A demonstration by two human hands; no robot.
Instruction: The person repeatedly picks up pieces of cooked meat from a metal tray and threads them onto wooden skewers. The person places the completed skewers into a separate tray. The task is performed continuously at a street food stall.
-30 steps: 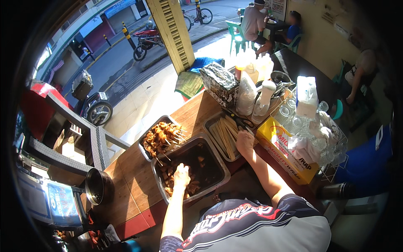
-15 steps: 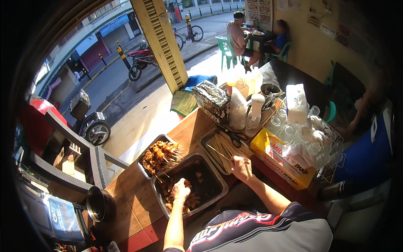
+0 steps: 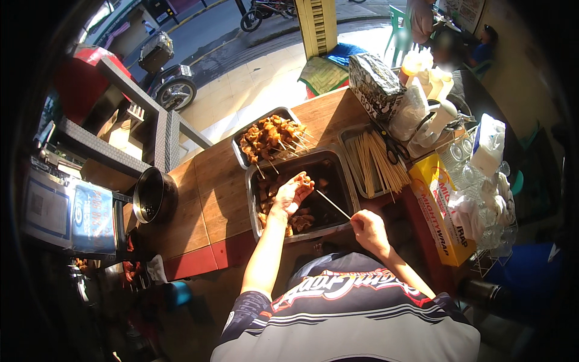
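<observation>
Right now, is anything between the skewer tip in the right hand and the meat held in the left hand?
Nothing visible: the bamboo skewer in the right hand points straight at the meat piece in the left hand, over the open tray.

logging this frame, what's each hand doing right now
Left hand: closed on a meat piece over the tray.
Right hand: closed on a bamboo skewer.

Wooden table [image 3: 208,181] with metal trays [image 3: 347,160]
</observation>
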